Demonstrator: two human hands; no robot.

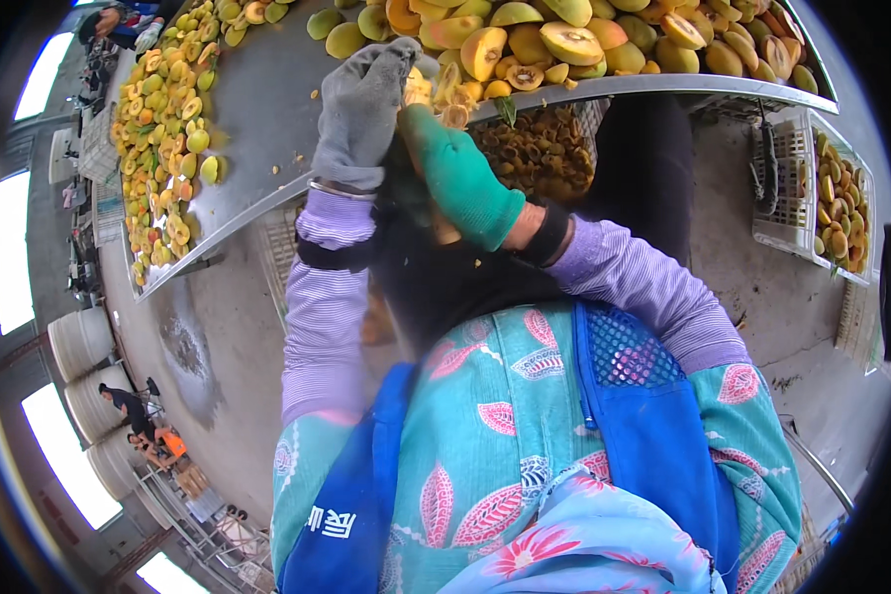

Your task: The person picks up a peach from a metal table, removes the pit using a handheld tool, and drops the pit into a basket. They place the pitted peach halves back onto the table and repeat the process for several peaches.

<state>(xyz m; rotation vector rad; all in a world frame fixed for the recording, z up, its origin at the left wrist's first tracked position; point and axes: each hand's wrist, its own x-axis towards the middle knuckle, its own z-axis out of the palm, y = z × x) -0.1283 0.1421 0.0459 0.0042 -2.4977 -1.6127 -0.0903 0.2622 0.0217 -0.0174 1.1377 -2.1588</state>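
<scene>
My left hand (364, 104) wears a grey glove and is closed around a yellow fruit half (418, 87) at the front edge of a metal table (267, 109). In a green glove, my right hand (460, 178) sits just below and to the right of it, fingers closed and pressed against the same fruit; whatever it may hold is hidden. Both hands hover over a crate of brown pits (540, 148) under the table edge. A heap of halved yellow-orange fruit (564, 45) lies on the table right behind the hands.
More halved fruit (163, 129) is spread along the table's left side. A white crate of fruit (832, 203) stands on the concrete floor at right. White barrels (79, 342) and several people (134, 411) are at far left.
</scene>
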